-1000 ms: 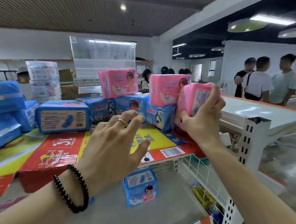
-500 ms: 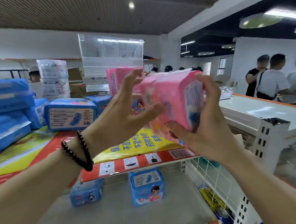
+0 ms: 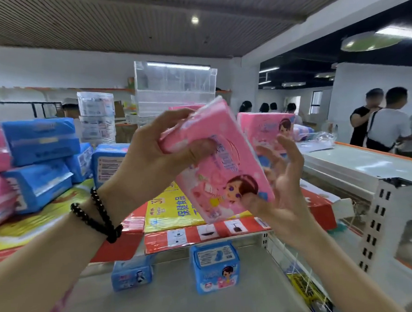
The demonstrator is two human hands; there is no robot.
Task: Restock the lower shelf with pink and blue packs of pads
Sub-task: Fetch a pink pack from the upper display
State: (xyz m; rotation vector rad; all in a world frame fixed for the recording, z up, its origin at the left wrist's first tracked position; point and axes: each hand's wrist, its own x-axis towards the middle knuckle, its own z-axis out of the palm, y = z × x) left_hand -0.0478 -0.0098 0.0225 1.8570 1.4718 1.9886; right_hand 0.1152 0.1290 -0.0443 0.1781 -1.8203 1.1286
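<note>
I hold a pink pack of pads [image 3: 221, 164] tilted in the air above the upper shelf. My left hand [image 3: 151, 154] grips its top left corner, fingers curled round it. My right hand [image 3: 279, 187] supports its lower right edge with the thumb on the front and the fingers spread behind. On the grey lower shelf [image 3: 160, 301] stand two blue packs [image 3: 215, 267], one of them further left [image 3: 131, 275]. More pink packs [image 3: 266, 130] and blue packs [image 3: 40, 139] lie stacked on the upper shelf.
Red and yellow cartons [image 3: 177, 210] cover the upper shelf. A white perforated shelf post [image 3: 382, 222] and a wire divider [image 3: 297, 278] stand at the right. Clear plastic bins [image 3: 174, 85] rise behind. Several people [image 3: 386, 123] stand at the far right beside a white counter.
The pink pack has tipped over to show its front face. My left hand has closed on its top corner, and my right hand's fingers have spread out behind its lower edge.
</note>
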